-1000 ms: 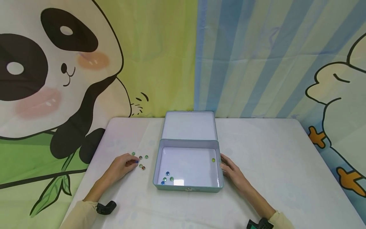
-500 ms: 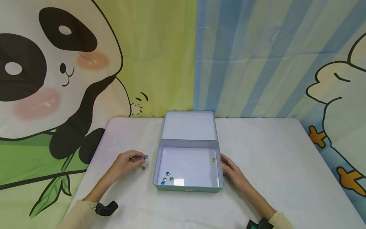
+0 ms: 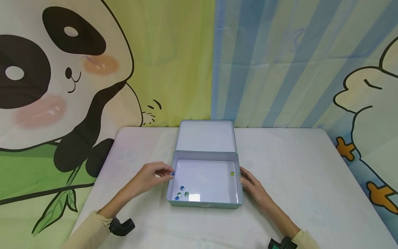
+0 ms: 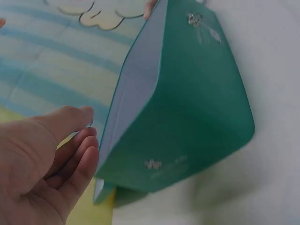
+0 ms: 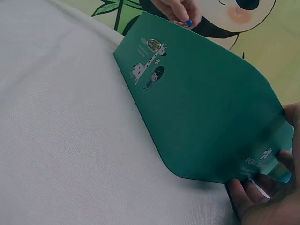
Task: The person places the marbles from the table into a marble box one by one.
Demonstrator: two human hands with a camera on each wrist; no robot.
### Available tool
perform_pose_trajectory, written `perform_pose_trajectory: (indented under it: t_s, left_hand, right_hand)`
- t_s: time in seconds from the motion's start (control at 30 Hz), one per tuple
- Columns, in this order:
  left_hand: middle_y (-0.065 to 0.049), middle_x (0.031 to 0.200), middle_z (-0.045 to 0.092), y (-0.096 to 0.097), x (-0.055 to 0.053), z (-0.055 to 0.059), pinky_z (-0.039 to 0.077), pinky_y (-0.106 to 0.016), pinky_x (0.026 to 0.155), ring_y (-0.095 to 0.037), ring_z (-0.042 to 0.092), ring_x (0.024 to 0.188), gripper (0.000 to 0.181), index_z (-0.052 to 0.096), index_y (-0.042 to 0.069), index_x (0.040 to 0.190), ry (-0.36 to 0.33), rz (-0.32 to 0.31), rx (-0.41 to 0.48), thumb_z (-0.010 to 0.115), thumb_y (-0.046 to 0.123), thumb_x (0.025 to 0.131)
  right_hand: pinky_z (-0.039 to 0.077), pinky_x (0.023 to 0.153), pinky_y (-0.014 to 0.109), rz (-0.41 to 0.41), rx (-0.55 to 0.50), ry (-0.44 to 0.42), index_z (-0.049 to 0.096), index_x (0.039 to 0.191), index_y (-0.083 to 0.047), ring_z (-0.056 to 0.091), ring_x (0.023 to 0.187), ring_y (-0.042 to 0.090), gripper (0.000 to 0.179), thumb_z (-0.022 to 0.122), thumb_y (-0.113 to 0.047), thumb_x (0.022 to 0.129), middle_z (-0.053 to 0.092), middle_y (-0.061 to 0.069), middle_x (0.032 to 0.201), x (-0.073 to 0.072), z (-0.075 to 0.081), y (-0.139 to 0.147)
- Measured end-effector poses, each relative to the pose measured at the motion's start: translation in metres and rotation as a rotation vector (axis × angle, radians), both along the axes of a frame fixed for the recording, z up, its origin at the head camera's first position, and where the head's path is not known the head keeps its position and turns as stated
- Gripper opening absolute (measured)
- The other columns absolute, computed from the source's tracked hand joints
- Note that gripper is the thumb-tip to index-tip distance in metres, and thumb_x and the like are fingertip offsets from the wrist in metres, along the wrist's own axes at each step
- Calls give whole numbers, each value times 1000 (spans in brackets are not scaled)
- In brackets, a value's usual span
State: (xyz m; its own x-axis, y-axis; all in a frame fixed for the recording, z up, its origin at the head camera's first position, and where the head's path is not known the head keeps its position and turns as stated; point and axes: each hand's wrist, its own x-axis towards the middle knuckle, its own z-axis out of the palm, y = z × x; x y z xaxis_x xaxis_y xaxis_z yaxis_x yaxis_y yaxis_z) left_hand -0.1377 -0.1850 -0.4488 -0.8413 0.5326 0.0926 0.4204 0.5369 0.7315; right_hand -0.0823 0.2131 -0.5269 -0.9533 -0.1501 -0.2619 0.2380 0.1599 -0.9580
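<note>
White surface (image 3: 289,166); printed curtain (image 3: 280,65) behind box (image 3: 192,204). Left hand (image 3: 152,176) pinches blue marble (image 3: 172,174) at left rim; right hand (image 3: 253,186) grips right wall.

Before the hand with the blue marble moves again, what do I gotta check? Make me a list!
1. Lid open: ok, it is folded back.
2. Box steadied: ok, the right hand touches its right side.
3. Blue marble held: ok, the left hand pinches it.
4. Marble well past the left rim: not ok, it looks about level with that rim.
5. Anything else in the left hand: cannot tell, its fingers hide part of the palm.
</note>
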Motion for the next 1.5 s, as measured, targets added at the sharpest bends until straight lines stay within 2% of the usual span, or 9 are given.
perform_pose_trajectory:
  t_s: [0.2,0.3,0.37,0.47,0.57,0.77,1.03,1.3,1.5]
  left_hand:
    - [7,92,71,39,-10,10,55,-19,73,-1,61,80,16,71,13,102,26,-222,-27,73,16,87]
    - [6,94,70,61,-21,17,54,-16,73,-1,60,81,16,71,11,104,56,-320,-115,70,15,89]
    - [7,92,70,76,-30,21,52,-15,71,-1,59,79,15,71,11,104,88,-373,-192,68,17,91]
    - [8,88,68,96,-45,21,50,-14,69,-2,57,76,13,71,13,102,130,-429,-297,67,19,92]
    - [6,86,69,113,-58,15,49,-15,69,-2,57,75,12,71,10,100,113,-470,-352,68,18,91]
    - [3,85,71,141,-72,3,49,-15,70,-3,60,76,7,70,10,94,32,-497,-384,70,15,88]
    - [2,87,71,179,-79,-16,48,-14,71,-3,61,78,8,69,10,94,73,-518,-372,70,16,89]
    - [4,82,66,194,-80,-38,43,-15,67,-4,53,73,9,71,9,96,153,-526,-403,71,14,88]
    - [3,86,68,199,-77,-45,45,-13,68,-3,55,75,14,70,9,100,120,-498,-370,72,17,88]
  right_hand:
    - [29,116,55,11,5,-8,23,154,-14,24,147,40,60,44,-34,102,23,18,160,1,-1,0]
    - [29,116,56,16,1,-5,22,154,-14,24,147,40,60,44,-34,102,22,18,160,1,-1,1]
    - [28,116,56,18,-3,-2,21,154,-14,24,147,40,60,43,-34,102,22,18,160,0,0,1]
    - [28,116,56,13,-7,-2,22,154,-14,24,147,40,60,43,-33,102,22,17,160,0,1,0]
    - [29,115,56,17,-10,0,23,154,-14,25,146,40,58,43,-32,102,23,18,160,-1,2,-1]
    - [30,115,56,33,2,8,23,154,-13,24,146,42,58,43,-31,102,22,19,160,0,1,-4]
    - [32,114,55,10,15,7,24,154,-15,28,145,41,58,44,-32,102,24,17,159,1,2,1]
    - [35,113,53,15,-3,-7,23,154,-15,29,144,42,59,43,-32,102,23,19,159,1,3,-1]
    - [36,112,51,13,-4,-3,23,154,-15,31,143,41,58,43,-31,102,24,19,159,1,2,-1]
